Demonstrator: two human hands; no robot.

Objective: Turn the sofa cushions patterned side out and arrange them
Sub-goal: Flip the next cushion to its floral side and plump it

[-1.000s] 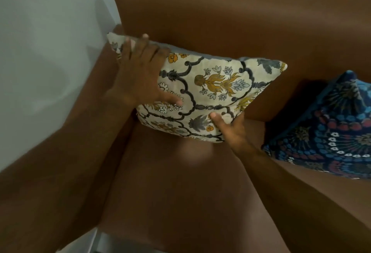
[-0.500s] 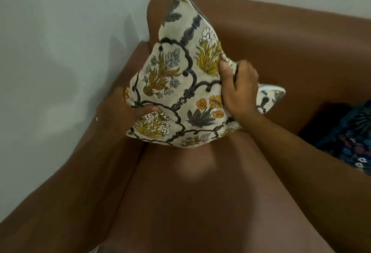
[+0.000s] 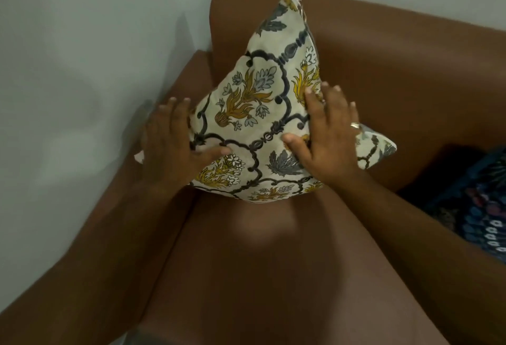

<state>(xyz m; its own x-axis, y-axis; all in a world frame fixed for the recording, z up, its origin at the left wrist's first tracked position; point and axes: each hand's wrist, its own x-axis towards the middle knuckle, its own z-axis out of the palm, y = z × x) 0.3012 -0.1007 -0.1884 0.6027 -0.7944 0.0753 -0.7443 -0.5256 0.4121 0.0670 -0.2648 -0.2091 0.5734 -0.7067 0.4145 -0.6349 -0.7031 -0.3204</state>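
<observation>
Nearest the camera lies the bare brown seat of the sofa (image 3: 273, 276), with both forearms reaching forward over it. The left hand (image 3: 175, 145) lies flat with fingers spread against the left part of the cream floral cushion (image 3: 254, 114), its thumb pressed across the patterned face; it grasps nothing. The right hand (image 3: 328, 136) is likewise open, palm laid on the right part of the same face, fingers splayed, with a ring (image 3: 355, 125) on one finger. Between the hands the cushion stands on its lower edge at the back left corner of the seat, patterned side facing out, its top corner pointing up and leaning against the backrest (image 3: 397, 71) beside the left armrest (image 3: 153, 197). At the right edge of the seat, well apart from it, part of a dark blue patterned cushion (image 3: 476, 208) shows. Behind the sofa is a pale wall (image 3: 82, 43).
</observation>
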